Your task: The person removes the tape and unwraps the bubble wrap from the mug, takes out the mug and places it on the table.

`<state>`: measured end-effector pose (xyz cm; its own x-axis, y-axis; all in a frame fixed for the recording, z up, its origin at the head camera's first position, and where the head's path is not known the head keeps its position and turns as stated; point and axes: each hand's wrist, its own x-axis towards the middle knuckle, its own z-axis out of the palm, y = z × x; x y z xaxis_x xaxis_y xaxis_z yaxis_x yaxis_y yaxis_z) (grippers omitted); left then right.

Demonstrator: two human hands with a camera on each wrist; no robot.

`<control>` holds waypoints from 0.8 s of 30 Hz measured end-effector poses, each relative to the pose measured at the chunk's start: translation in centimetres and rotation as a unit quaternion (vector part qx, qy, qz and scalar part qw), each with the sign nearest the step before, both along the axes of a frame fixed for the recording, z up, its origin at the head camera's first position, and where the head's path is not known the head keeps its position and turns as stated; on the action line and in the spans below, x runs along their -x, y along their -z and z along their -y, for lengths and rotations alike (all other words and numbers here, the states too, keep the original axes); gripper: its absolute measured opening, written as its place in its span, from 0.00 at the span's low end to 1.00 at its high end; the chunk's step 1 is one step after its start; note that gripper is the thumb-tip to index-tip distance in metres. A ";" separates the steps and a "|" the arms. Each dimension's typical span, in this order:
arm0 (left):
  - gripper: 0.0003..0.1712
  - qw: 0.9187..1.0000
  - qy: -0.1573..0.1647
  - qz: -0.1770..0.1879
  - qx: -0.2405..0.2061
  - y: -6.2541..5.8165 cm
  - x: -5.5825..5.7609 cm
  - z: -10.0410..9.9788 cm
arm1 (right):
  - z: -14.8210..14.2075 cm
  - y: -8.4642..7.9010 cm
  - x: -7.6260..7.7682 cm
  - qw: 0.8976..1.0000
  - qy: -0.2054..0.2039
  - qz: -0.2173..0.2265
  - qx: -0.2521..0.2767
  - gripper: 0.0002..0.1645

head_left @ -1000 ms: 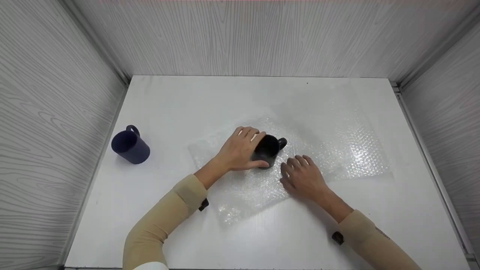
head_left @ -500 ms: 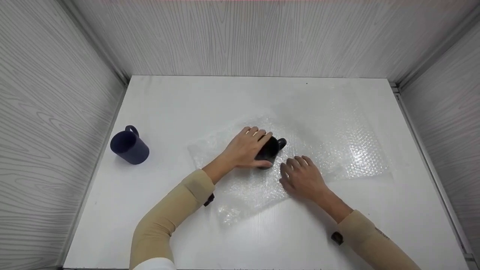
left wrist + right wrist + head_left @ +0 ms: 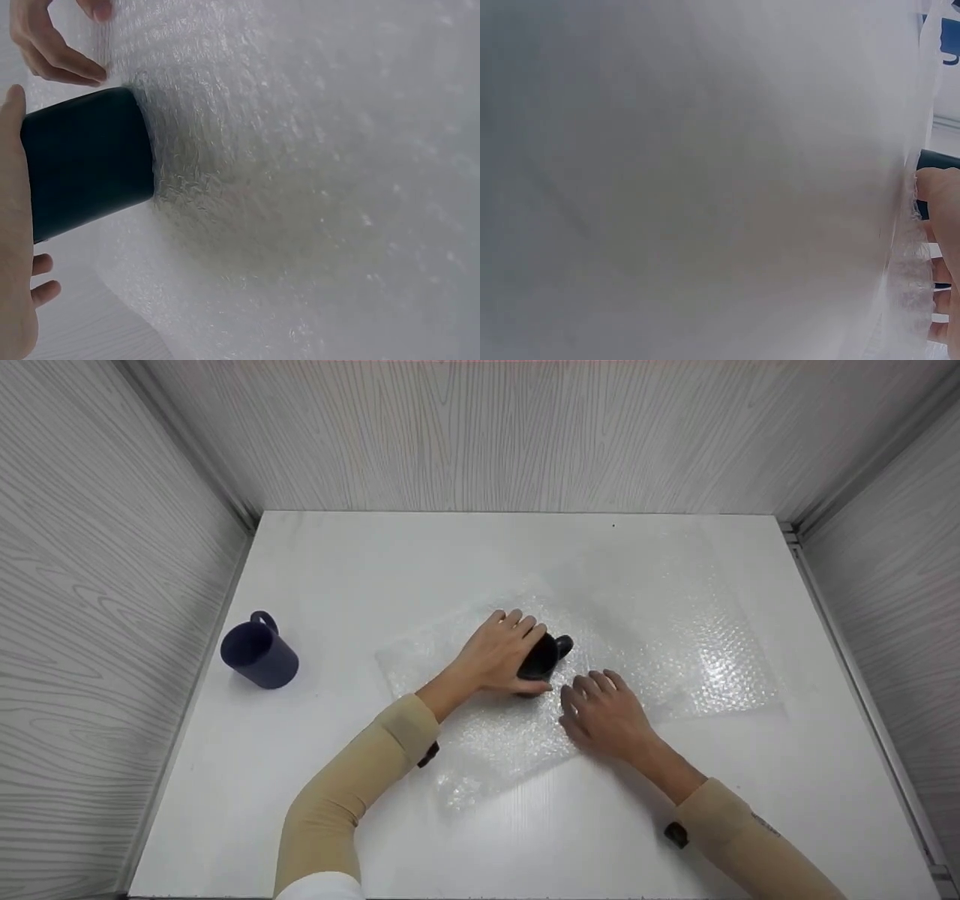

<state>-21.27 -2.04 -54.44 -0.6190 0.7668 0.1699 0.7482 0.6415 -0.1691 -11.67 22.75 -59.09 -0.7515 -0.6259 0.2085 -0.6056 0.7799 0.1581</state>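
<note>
A black mug (image 3: 541, 660) stands on a clear sheet of bubble wrap (image 3: 502, 750), its handle to the right. My left hand (image 3: 499, 656) grips the mug from the left, thumb at the near side and fingers at the far side. In the left wrist view the base of the mug (image 3: 90, 161) meets the wrap. Close to the right of the mug, my right hand (image 3: 604, 716) rests on the wrap with loosely curved fingers. Its thumb and fingers stand apart in the left wrist view. In the right wrist view wrap hides part of that hand (image 3: 945, 232).
A dark blue mug (image 3: 262, 654) stands at the left of the white table (image 3: 360, 562), handle pointing back. More bubble wrap (image 3: 690, 622) spreads to the back right, overlapping the nearer sheet. Wood-grain panels (image 3: 480, 435) enclose the back and both sides.
My left hand has shifted slightly to the right around the black mug, its forearm following. The mug, the wrap and my right hand stay nearly where they were.
</note>
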 end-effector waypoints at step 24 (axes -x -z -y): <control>0.53 0.998 -0.012 -0.069 -0.001 -0.2 -0.9 0.0 | 0.1 0.1 -0.1 1.000 0.000 -0.008 0.007 0.27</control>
<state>-20.41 -2.06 -54.24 -0.6083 0.7511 0.2563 0.7018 0.6599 -0.2683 -11.57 22.68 -59.16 -0.7476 -0.6233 0.2293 -0.6036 0.7817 0.1572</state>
